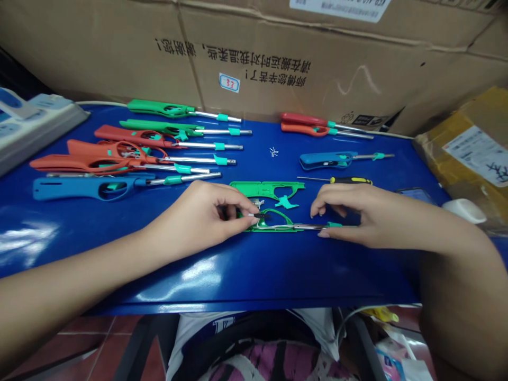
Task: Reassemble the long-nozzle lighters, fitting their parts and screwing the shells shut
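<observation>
My left hand (216, 211) pinches a small part with a black end and a white end (260, 215), perhaps an igniter, between thumb and fingertips. It is just over the handle area of an opened green lighter half shell (283, 217). From that shell a metal tube (311, 227) with a teal piece runs right. My right hand (357, 214) hovers at the tube, fingers curved and apart, the thumb by the teal piece; contact is unclear. Behind lie the other green half shell (254, 188) and a loose teal trigger (286, 202). A small metallic part (257, 203) sits partly hidden near my left fingertips.
Several long lighters, among them a blue one (83, 188), lie at the left. A red lighter (305, 119), a blue lighter (327, 160) and a yellow-black screwdriver (351, 180) lie at the right. A cardboard box (130, 63) walls the back; a power strip (39, 119) stands left.
</observation>
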The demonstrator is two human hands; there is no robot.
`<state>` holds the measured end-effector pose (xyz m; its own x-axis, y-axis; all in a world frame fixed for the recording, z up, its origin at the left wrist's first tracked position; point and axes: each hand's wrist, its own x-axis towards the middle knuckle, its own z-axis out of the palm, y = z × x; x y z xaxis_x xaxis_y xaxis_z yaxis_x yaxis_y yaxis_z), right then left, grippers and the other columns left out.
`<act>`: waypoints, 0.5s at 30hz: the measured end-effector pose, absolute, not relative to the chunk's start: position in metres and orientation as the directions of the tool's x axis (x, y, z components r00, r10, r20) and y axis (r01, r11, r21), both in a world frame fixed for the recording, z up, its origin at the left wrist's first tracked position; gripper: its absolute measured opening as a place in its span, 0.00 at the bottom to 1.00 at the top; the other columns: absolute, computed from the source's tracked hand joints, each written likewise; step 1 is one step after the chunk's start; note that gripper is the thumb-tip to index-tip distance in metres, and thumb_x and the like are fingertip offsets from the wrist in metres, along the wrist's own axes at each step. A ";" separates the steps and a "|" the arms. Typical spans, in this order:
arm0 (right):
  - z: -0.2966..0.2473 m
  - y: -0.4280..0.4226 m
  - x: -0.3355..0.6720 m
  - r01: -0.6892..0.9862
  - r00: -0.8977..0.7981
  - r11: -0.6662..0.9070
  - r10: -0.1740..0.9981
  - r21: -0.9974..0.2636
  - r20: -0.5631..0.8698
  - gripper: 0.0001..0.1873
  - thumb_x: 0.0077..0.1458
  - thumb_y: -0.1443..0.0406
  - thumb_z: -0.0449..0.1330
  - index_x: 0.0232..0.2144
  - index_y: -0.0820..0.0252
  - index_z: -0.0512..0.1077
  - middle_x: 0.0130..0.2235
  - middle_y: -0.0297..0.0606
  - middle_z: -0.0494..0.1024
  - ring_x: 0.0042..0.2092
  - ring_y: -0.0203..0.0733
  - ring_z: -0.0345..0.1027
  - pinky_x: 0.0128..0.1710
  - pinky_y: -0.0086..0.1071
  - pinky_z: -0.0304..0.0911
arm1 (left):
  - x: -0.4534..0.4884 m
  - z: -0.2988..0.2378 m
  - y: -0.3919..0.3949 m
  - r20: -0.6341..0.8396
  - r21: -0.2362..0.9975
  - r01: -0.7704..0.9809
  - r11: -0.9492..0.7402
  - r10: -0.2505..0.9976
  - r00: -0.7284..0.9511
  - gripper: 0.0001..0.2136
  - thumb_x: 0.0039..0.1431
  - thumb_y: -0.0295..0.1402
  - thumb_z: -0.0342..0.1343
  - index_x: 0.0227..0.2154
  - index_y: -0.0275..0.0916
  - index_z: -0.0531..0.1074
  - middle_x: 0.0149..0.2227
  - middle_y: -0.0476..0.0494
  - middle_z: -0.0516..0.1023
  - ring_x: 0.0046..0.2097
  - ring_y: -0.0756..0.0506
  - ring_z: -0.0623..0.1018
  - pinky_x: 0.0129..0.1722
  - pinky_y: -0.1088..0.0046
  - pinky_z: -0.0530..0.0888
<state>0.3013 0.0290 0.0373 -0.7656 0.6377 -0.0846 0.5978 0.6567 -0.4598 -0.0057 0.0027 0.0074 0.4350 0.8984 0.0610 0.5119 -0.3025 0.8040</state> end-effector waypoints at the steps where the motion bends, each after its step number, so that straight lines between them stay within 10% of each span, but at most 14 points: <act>1: 0.036 0.028 0.296 0.593 -0.754 0.663 0.656 -0.457 -0.026 0.11 0.59 0.58 0.66 0.43 0.54 0.74 0.41 0.35 0.79 0.39 0.40 0.70 0.37 0.32 0.63 | -0.006 0.007 0.003 0.069 0.804 0.507 -0.311 0.895 0.440 0.06 0.57 0.34 0.66 0.36 0.39 0.84 0.32 0.48 0.84 0.27 0.54 0.76 0.25 0.80 0.70; 5: 0.023 0.025 0.276 0.601 -0.653 0.676 0.723 -0.427 0.225 0.05 0.63 0.64 0.61 0.41 0.57 0.75 0.43 0.38 0.77 0.40 0.39 0.70 0.38 0.32 0.63 | -0.006 0.005 0.005 0.124 0.804 0.477 -0.356 0.884 0.450 0.05 0.57 0.33 0.66 0.35 0.39 0.84 0.32 0.48 0.81 0.26 0.55 0.74 0.24 0.81 0.69; 15: 0.010 0.029 0.272 0.585 -0.682 0.700 0.698 -0.410 0.218 0.04 0.64 0.67 0.60 0.37 0.57 0.76 0.40 0.36 0.79 0.41 0.40 0.74 0.43 0.35 0.66 | -0.005 0.004 0.006 0.105 0.828 0.454 -0.328 0.887 0.450 0.06 0.58 0.34 0.65 0.35 0.40 0.85 0.34 0.46 0.80 0.31 0.51 0.78 0.27 0.78 0.72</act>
